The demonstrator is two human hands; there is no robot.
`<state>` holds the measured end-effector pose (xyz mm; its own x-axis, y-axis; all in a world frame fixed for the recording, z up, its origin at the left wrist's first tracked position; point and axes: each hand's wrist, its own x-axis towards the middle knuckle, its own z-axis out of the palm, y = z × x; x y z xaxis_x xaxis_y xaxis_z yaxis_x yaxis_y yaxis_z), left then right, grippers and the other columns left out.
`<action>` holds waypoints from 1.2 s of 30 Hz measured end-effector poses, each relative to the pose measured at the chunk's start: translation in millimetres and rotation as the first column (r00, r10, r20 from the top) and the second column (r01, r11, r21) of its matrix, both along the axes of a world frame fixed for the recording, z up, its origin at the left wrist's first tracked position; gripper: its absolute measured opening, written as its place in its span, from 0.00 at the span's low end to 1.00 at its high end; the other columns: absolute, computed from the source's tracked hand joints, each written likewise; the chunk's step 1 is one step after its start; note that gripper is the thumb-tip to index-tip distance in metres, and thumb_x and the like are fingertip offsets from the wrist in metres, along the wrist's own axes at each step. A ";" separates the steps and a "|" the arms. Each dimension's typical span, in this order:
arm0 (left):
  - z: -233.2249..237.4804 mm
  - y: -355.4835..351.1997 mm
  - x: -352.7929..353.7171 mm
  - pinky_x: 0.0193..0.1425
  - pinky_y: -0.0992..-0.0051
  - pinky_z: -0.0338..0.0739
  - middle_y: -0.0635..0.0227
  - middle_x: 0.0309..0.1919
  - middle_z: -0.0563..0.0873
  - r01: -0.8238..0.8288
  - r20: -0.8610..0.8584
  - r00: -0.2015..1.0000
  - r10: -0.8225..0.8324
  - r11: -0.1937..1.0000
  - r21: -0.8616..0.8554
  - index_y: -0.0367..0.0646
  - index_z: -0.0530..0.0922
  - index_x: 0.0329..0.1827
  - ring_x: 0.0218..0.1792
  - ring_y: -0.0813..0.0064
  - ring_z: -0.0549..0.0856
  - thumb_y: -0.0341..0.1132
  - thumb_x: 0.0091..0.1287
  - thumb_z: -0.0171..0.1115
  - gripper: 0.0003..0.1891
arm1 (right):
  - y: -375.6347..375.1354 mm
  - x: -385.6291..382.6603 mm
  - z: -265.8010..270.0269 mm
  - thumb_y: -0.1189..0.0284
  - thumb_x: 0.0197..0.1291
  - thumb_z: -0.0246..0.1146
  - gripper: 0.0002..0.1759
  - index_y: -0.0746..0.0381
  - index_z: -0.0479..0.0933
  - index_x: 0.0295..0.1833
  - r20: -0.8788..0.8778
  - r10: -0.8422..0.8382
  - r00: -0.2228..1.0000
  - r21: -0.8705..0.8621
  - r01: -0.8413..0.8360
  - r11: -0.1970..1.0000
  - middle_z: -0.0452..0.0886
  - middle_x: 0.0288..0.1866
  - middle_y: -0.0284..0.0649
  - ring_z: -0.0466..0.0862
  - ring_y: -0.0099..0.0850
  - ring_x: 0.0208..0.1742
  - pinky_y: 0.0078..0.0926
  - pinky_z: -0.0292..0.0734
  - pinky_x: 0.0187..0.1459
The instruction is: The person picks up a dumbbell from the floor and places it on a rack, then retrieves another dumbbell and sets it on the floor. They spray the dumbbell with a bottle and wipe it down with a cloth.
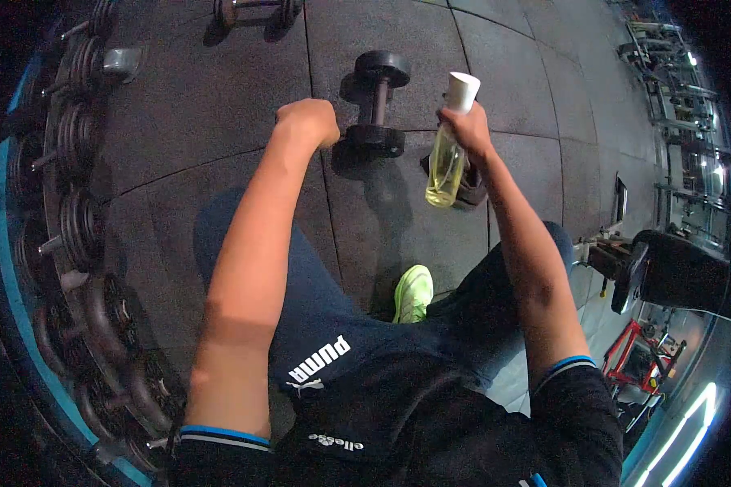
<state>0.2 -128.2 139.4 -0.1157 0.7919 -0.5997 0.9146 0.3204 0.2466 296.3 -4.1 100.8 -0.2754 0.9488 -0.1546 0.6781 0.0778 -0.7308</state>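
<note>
My right hand [473, 130] is wrapped round the neck of a clear spray bottle [444, 166] with a white top and yellowish liquid, held nearly upright. My left hand [309, 122] is closed in a fist; whatever its fingers hold, if anything, is hidden. Just right of that fist, a black dumbbell [379, 103] lies on the dark tiled floor [219, 105]. Behind the bottle, a dark crumpled item [471, 188] is partly hidden.
Racked weights [81, 146] line the left side. Another dumbbell [256, 11] lies at the top. A padded bench [682, 272] and a red frame [646, 353] stand at the right. A yellow-green shoe [414, 294] shows below the dumbbell.
</note>
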 end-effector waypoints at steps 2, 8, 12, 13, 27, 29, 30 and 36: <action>-0.8 -1.0 -0.9 0.62 0.55 0.79 0.54 0.56 0.88 -0.004 0.000 1.000 0.004 1.000 -0.002 0.40 0.88 0.53 0.58 0.53 0.87 0.32 0.61 0.64 0.18 | 17.3 -1.9 -3.1 0.66 0.51 0.72 0.22 0.69 0.80 0.48 0.059 0.035 0.998 -0.006 -0.035 0.999 0.86 0.37 0.46 0.87 0.34 0.38 0.35 0.81 0.43; -2.7 0.4 -1.4 0.61 0.56 0.80 0.54 0.56 0.88 -0.011 0.017 1.000 0.011 1.000 0.003 0.41 0.88 0.53 0.58 0.53 0.87 0.32 0.60 0.64 0.18 | 36.9 -10.7 -17.9 0.66 0.51 0.74 0.22 0.68 0.79 0.47 -0.218 0.176 0.960 -0.073 -0.196 0.978 0.87 0.39 0.43 0.87 0.32 0.40 0.34 0.81 0.45; -10.3 2.6 2.1 0.61 0.56 0.80 0.54 0.55 0.88 -0.006 0.018 1.000 0.005 0.999 0.041 0.41 0.88 0.53 0.57 0.53 0.87 0.32 0.60 0.63 0.18 | 41.1 -7.9 -38.3 0.68 0.52 0.74 0.19 0.67 0.80 0.46 -0.148 0.129 0.980 -0.007 -0.132 0.991 0.87 0.38 0.40 0.86 0.30 0.39 0.33 0.81 0.44; -11.6 3.7 2.1 0.61 0.56 0.80 0.54 0.55 0.88 0.006 0.022 1.000 -0.007 0.999 0.036 0.41 0.88 0.53 0.57 0.53 0.87 0.32 0.60 0.63 0.18 | 42.9 -4.2 -39.2 0.68 0.52 0.74 0.18 0.67 0.80 0.45 -0.128 0.130 0.983 -0.049 -0.138 0.989 0.87 0.38 0.40 0.86 0.29 0.39 0.32 0.80 0.43; -3.2 4.3 3.3 0.65 0.54 0.78 0.49 0.58 0.85 0.052 0.061 0.997 -0.052 0.999 -0.001 0.37 0.83 0.57 0.61 0.49 0.84 0.47 0.71 0.62 0.22 | 37.1 0.1 -42.8 0.68 0.53 0.75 0.15 0.66 0.81 0.41 -0.160 0.164 0.973 -0.076 -0.178 0.981 0.87 0.36 0.40 0.86 0.30 0.37 0.32 0.81 0.43; -1.8 5.2 3.4 0.65 0.54 0.78 0.48 0.58 0.85 0.059 0.058 0.997 -0.057 0.998 -0.021 0.37 0.82 0.57 0.61 0.49 0.84 0.47 0.71 0.62 0.22 | 35.6 -5.3 -38.0 0.67 0.52 0.75 0.16 0.65 0.81 0.40 -0.127 0.147 0.981 -0.073 -0.157 0.985 0.87 0.36 0.40 0.86 0.31 0.37 0.33 0.81 0.42; -2.1 4.6 3.2 0.65 0.54 0.78 0.48 0.58 0.85 0.062 0.057 0.997 -0.061 0.998 -0.013 0.37 0.82 0.58 0.61 0.49 0.84 0.47 0.71 0.62 0.23 | 39.4 -5.2 -41.8 0.67 0.52 0.75 0.16 0.66 0.81 0.40 -0.131 0.159 0.979 -0.084 -0.171 0.982 0.87 0.36 0.41 0.86 0.31 0.37 0.33 0.81 0.42; -8.1 4.7 6.7 0.63 0.54 0.79 0.52 0.57 0.87 0.025 0.049 0.998 -0.027 0.999 0.037 0.40 0.86 0.55 0.59 0.53 0.86 0.33 0.63 0.61 0.18 | 47.8 -14.8 -40.2 0.64 0.51 0.74 0.18 0.66 0.80 0.39 -0.092 0.127 0.988 -0.149 -0.139 0.979 0.87 0.34 0.41 0.86 0.33 0.36 0.35 0.80 0.41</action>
<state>6.9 -123.5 131.3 -0.0657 0.8153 -0.5753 0.9088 0.2870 0.3029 281.5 43.7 60.6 -0.4154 0.8692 -0.2682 0.6066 0.0450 -0.7937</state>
